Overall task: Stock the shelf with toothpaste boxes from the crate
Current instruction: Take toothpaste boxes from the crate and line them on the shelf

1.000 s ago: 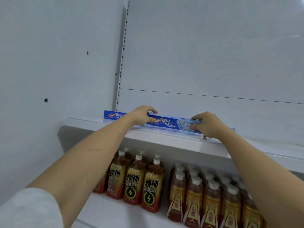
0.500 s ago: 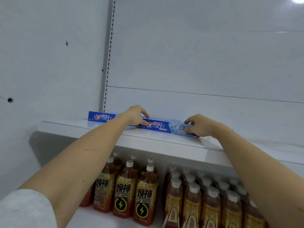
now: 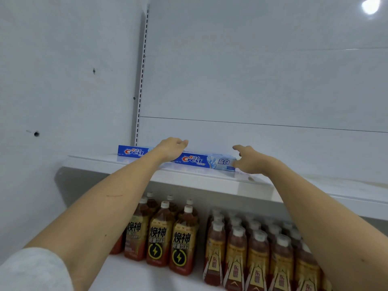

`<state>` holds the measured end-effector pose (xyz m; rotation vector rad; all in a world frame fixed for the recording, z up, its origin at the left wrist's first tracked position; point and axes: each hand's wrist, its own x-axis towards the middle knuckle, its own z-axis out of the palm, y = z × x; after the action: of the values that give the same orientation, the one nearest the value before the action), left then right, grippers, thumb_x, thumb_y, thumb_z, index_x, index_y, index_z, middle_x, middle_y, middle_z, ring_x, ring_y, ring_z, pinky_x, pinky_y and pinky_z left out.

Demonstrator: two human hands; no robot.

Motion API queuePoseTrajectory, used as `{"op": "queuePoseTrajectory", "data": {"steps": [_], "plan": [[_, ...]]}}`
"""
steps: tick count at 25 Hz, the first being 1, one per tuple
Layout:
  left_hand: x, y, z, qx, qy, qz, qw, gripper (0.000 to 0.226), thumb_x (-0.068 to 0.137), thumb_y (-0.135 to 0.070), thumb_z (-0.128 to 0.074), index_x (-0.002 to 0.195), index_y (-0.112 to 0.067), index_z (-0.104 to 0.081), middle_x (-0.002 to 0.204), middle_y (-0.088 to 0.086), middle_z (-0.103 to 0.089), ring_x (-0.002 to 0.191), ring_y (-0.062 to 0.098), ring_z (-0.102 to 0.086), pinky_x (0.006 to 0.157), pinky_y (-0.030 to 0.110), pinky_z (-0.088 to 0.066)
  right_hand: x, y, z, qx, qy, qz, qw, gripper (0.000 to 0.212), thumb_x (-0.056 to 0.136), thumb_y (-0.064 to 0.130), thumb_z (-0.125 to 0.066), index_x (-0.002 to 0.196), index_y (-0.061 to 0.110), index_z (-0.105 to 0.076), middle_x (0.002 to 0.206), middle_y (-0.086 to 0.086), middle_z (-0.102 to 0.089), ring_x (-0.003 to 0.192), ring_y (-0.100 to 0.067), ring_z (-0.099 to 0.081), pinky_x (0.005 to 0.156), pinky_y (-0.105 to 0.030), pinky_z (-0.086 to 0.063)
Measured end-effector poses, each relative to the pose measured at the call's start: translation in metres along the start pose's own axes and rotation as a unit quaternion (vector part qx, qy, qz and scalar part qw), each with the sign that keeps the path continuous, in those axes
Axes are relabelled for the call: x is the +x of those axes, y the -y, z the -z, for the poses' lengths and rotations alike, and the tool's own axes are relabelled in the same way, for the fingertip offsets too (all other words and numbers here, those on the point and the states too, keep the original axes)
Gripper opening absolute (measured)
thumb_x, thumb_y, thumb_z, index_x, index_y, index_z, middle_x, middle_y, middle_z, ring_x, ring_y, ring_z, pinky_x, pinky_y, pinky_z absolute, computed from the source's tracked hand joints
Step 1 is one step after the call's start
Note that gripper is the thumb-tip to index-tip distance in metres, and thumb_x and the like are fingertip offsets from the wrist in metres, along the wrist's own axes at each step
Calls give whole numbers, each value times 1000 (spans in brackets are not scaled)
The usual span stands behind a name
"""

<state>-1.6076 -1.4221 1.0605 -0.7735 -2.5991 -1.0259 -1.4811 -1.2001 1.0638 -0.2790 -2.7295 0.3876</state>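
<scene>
Left hand: your left hand (image 3: 171, 148) lies over the left end of the near box (image 3: 206, 161), fingers loosely curved above its top; you cannot tell whether they touch it.
Right hand: your right hand (image 3: 247, 159) is at the box's right end, fingers spread and relaxed, gripping nothing.
Near box: lying flat on the shelf (image 3: 210, 181), centre of frame.
Far box (image 3: 134, 151): flat at the shelf's left end, behind your left wrist.
Bottles (image 3: 180, 238): rows on the lower shelf, bottom of frame.
</scene>
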Motion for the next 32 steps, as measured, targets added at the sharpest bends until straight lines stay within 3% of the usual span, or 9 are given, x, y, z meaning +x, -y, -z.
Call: {"op": "queuePoseTrajectory", "data": {"steps": [5, 10, 14, 18, 20, 25, 32], "plan": [[-49, -27, 5, -124, -28, 42, 991, 66, 101, -59, -15, 146, -20, -43, 152, 9, -41, 139, 29, -37, 113, 43, -25, -48, 8, 5, 208, -75, 36, 975, 56, 100, 31, -46, 152, 19, -26, 151, -9, -32, 121, -26, -48, 100, -35, -37], [-98, -45, -3, -280, -66, 39, 957, 67, 101, -58, -8, 146, -23, -44, 149, 10, -45, 140, 27, -36, 114, 44, -21, -93, 12, 1, 441, -70, 18, 895, 53, 100, 47, -40, 147, 20, -35, 147, -1, -42, 130, -20, -45, 109, -43, -39], [-127, -47, -12, -353, -86, 19, 931, 69, 101, -57, -6, 144, -22, -47, 147, 9, -47, 138, 22, -38, 110, 40, -24, -119, 21, -5, 536, -85, 8, 840, 47, 102, 44, -35, 140, 17, -46, 140, -3, -50, 123, -17, -49, 103, -36, -41], [-156, -38, -17, -406, -112, 4, 907, 65, 103, -54, -6, 146, -23, -44, 150, 4, -43, 134, 14, -36, 107, 35, -21, -148, 38, -22, 561, -114, 10, 820, 46, 102, 44, -34, 142, 25, -44, 136, -1, -53, 122, -18, -52, 105, -43, -43], [-169, -26, -21, -432, -113, 13, 895, 64, 102, -54, -8, 147, -24, -42, 151, 3, -42, 142, 17, -30, 114, 39, -16, -166, 46, -38, 564, -118, 12, 817, 48, 102, 46, -33, 146, 29, -39, 134, 1, -54, 121, -19, -53, 104, -47, -44], [-220, 25, -50, -456, -45, 54, 887, 64, 100, -60, -10, 148, -30, -40, 153, 1, -41, 147, 20, -23, 120, 51, -8, -220, 68, -105, 584, -87, -40, 806, 45, 103, 45, -34, 144, 31, -41, 139, 1, -51, 126, -19, -50, 108, -44, -40], [-332, 96, -128, -440, 48, 143, 885, 62, 102, -57, -12, 148, -27, -40, 151, 2, -42, 145, 19, -26, 119, 48, -10, -310, 72, -213, 560, -20, -147, 815, 52, 103, 50, -26, 149, 28, -36, 149, 2, -41, 135, -19, -41, 112, -46, -33]]}}
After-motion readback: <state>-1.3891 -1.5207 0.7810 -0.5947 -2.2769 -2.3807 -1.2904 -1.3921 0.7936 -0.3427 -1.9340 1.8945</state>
